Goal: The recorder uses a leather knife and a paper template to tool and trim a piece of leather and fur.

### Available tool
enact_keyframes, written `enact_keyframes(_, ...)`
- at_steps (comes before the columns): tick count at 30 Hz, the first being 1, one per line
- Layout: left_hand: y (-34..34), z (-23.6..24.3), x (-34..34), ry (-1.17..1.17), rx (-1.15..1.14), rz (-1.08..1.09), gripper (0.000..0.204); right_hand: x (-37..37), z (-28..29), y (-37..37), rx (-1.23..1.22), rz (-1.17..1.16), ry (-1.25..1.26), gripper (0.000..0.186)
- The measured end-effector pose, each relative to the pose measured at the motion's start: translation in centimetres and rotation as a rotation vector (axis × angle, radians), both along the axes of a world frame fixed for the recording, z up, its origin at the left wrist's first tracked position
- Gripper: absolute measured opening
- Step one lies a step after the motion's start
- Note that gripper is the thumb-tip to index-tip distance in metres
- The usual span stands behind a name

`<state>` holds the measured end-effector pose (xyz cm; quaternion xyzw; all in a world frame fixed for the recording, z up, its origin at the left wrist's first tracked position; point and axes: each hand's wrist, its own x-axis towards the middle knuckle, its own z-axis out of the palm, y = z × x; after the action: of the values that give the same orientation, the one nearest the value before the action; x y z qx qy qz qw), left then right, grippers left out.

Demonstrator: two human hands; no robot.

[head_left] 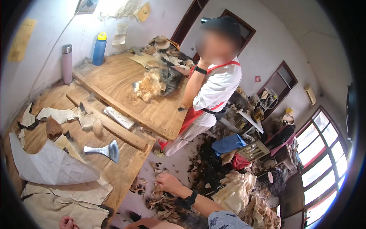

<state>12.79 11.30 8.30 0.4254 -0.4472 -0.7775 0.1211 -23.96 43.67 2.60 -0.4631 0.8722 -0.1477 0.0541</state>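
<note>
My right hand [167, 182] is held out past the bench edge above the floor, fingers pinched together, perhaps on a tiny scrap too small to make out. My left hand [68, 222], partly cut off at the bottom edge, has curled fingers at a pale hide [65, 206]; what they grip is hidden. Above that hide lie a translucent white sheet [49, 164] and several skin scraps [57, 114]. A metal fan-shaped blade tool [103, 150] lies on the wooden bench [120, 168], below a wooden bar [129, 139] and a white block [118, 116].
A co-worker [209, 91] stands at the raised board [114, 80] with fur pieces [152, 84]. A pink flask [66, 65] and blue bottle [98, 49] stand by the wall. Fur heaps [236, 191], a blue cloth [227, 145] and a wooden rack [253, 150] crowd the right side.
</note>
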Motion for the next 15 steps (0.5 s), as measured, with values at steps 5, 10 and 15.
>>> enact_keyframes(5,-0.5,0.6,0.0,-0.03,0.084,0.017,0.027,-0.4,-1.6,1.1,0.019,-0.012,-0.026,0.013)
enact_keyframes(10,-1.1,0.6,0.5,0.006,0.117,-0.018,0.025,-0.7,-3.3,1.0,0.025,-0.024,-0.089,0.012)
enact_keyframes(15,-1.1,0.6,0.6,0.045,0.153,-0.033,0.024,-0.8,-3.9,0.5,0.07,-0.008,-0.097,0.008)
